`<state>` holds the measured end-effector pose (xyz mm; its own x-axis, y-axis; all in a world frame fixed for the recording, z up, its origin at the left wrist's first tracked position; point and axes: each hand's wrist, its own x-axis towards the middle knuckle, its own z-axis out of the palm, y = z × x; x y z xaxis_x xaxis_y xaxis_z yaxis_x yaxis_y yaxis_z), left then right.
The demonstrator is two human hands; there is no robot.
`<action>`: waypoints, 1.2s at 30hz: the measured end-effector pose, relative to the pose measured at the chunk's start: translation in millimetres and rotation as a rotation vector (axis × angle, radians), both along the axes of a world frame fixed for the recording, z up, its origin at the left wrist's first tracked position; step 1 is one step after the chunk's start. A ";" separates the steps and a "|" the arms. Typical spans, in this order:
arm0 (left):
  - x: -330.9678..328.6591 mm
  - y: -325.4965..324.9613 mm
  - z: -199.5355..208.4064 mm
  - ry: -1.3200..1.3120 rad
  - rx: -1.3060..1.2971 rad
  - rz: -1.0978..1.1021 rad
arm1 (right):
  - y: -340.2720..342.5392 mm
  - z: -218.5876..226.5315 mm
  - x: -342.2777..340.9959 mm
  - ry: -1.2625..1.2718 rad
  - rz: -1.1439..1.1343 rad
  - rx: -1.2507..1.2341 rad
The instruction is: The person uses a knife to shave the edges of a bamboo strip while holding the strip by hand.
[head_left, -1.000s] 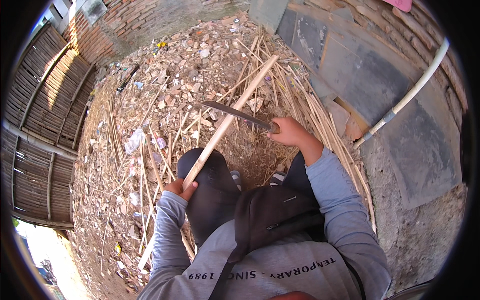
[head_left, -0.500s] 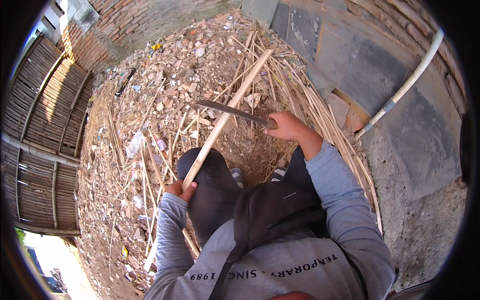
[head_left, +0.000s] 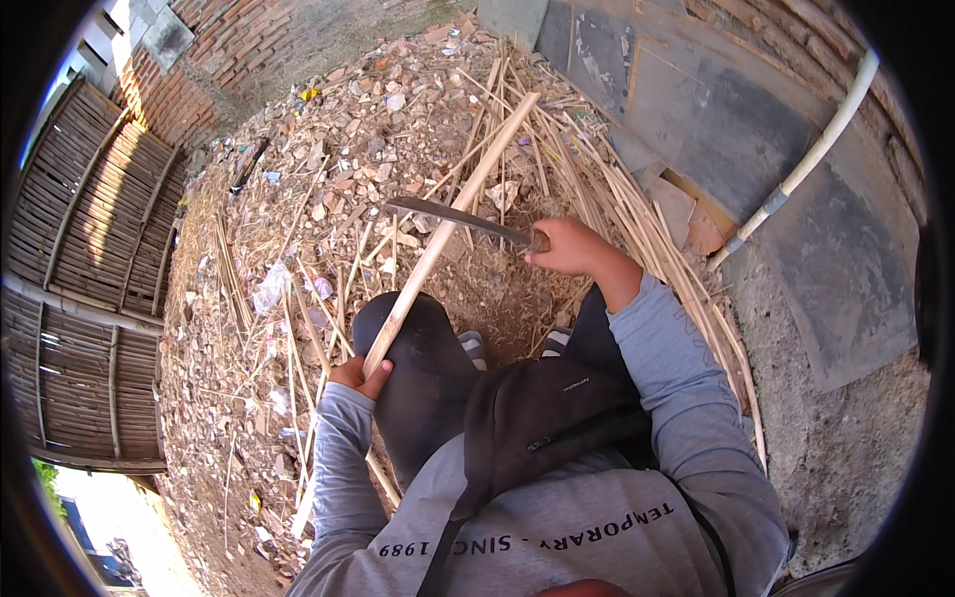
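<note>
My left hand [head_left: 362,377] is closed round the near end of a long pale bamboo strip [head_left: 418,277], beside my left knee. From there the strip slants away to the upper right, above the ground. In my right hand [head_left: 572,247] is the handle of a machete [head_left: 463,218], gripped with the fingers wrapped round it. Its dark blade points left and lies across the middle of the strip, seemingly touching it; the exact contact is too small to make out.
Many split bamboo strips [head_left: 622,214] lie to the right and far side, with more at the left. Rubble [head_left: 338,184] and bits of plastic [head_left: 271,287] cover the ground. A woven bamboo fence [head_left: 85,229] stands left; dark panels [head_left: 716,119] and a white pipe [head_left: 811,164] lean right.
Hardly anything differs: the view has shifted slightly. Both hands keep their hold, and the blade stays across the strip at nearly the same spot.
</note>
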<state>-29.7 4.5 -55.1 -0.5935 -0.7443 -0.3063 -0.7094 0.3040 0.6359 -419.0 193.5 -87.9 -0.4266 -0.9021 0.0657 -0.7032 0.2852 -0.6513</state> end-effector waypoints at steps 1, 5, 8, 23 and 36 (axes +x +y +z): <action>-1.2 1.0 2.0 -0.014 -0.006 0.004 | 0.4 1.3 0.5 -0.005 0.002 -0.001; 0.7 -0.3 -0.1 -0.020 -0.028 0.000 | 0.3 3.3 0.9 -0.010 0.007 0.003; 1.2 -0.2 -1.3 0.020 -0.019 -0.004 | 0.4 5.7 1.7 -0.023 -0.008 0.040; 3.4 -2.5 -7.4 0.058 -0.062 -0.033 | 1.4 6.7 1.4 -0.026 -0.004 0.061; 1.0 1.7 -2.6 0.081 0.003 -0.008 | 2.4 4.8 -0.4 -0.052 0.012 0.045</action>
